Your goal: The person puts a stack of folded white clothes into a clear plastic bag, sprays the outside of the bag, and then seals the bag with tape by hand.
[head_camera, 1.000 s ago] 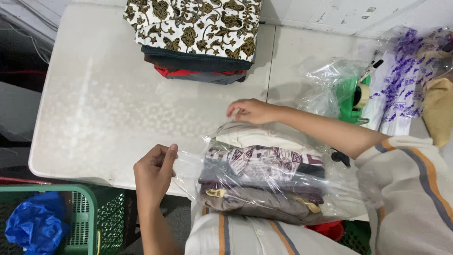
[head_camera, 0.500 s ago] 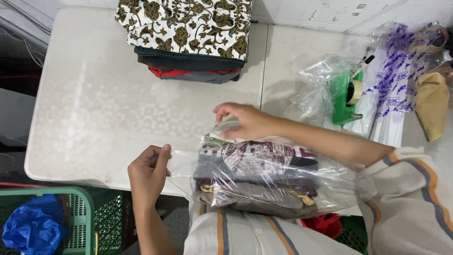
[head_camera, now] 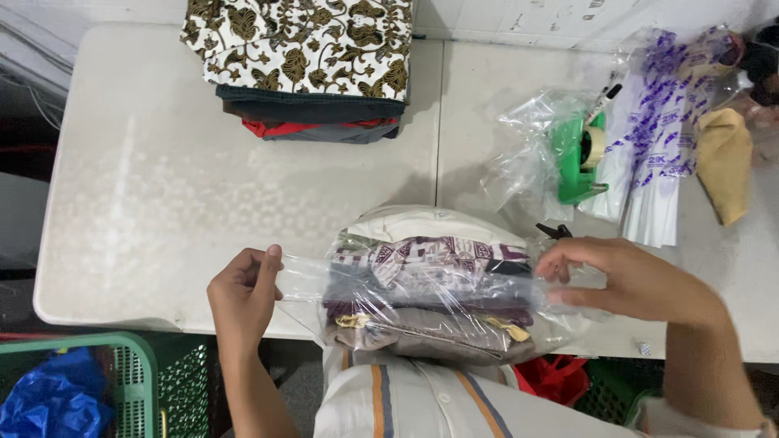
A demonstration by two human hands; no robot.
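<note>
A clear plastic bag (head_camera: 438,304) stuffed with folded clothes, cream, purple-patterned and brown, lies at the near edge of the white table (head_camera: 162,195). My left hand (head_camera: 242,296) pinches the bag's open left end, pulling the film taut. At the bag's right end my right hand (head_camera: 625,280) grips the plastic with thumb and fingers. A stack of folded clothes (head_camera: 304,69), topped by a white cloth with brown floral print, sits at the table's far side.
A green tape dispenser (head_camera: 586,158) inside loose clear plastic sits right of centre, beside a pack of purple-printed bags (head_camera: 661,138) and a tan cloth (head_camera: 724,162). Below the table stands a green basket (head_camera: 122,381) holding a blue bag (head_camera: 49,401).
My right hand moved from the bag's top left, across the bundle, to its right end. The left hand kept its pinch on the open end.
</note>
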